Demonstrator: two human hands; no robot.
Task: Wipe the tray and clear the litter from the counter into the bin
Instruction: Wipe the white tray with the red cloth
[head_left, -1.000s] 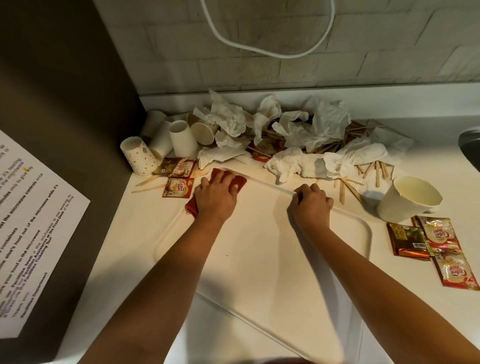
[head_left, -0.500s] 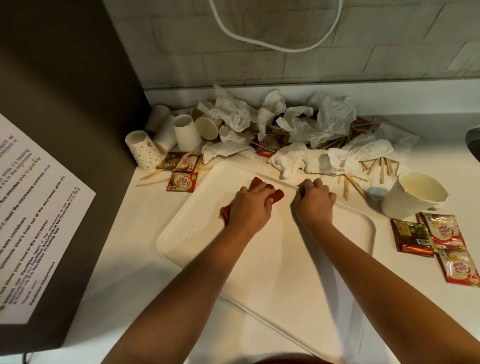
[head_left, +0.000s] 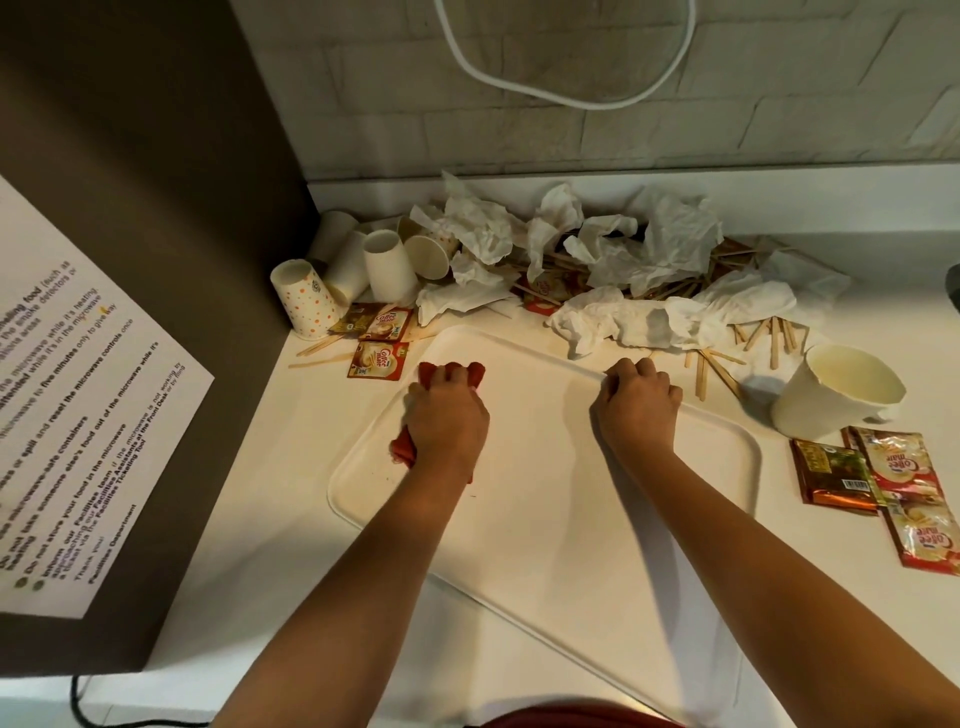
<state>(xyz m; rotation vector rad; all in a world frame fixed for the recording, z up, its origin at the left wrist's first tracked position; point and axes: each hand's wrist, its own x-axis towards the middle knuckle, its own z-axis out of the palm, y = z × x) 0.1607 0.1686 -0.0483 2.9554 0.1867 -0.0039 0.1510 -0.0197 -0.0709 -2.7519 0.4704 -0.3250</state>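
A white plastic tray (head_left: 571, 519) lies on the counter in front of me. My left hand (head_left: 448, 415) presses a red cloth (head_left: 404, 447) onto the tray's left part, fingers curled over it. My right hand (head_left: 638, 402) grips the tray's far rim. Behind the tray lies litter: crumpled white tissues (head_left: 613, 270), wooden stir sticks (head_left: 748, 338), paper cups (head_left: 384, 265) and creamer sachets (head_left: 378, 358). No bin is in view.
A dark microwave (head_left: 130, 260) with a paper notice (head_left: 67, 415) stands at the left. A large white cup (head_left: 836, 395) and more sachets (head_left: 893, 488) lie at the right. A tiled wall with a white cable (head_left: 566, 93) runs behind.
My left hand slid the red cloth from the tray's far left corner to the middle, then back left and nearer. My right hand stayed on the far rim.
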